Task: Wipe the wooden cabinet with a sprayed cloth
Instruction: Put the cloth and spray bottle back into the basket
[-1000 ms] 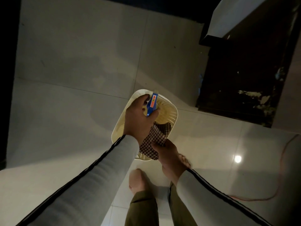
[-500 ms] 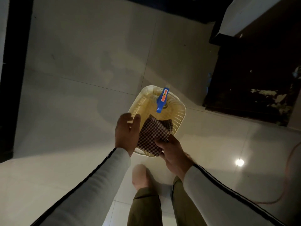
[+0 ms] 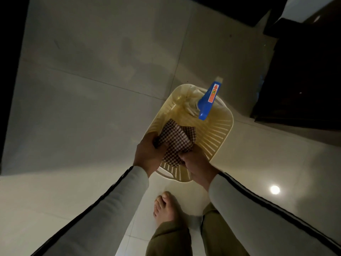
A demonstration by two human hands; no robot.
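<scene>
Glossy pale floor tiles point(image 3: 92, 111) mirror one round light spot point(image 3: 275, 189)

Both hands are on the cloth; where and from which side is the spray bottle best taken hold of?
Probably round the neck just under the blue trigger head, coming from above on the near side: the spray bottle stands upright in the basket, whose walls screen its body, and the nozzle points away.

brown-checked cloth point(image 3: 175, 143), blue sprayer point(image 3: 207, 101)
</scene>
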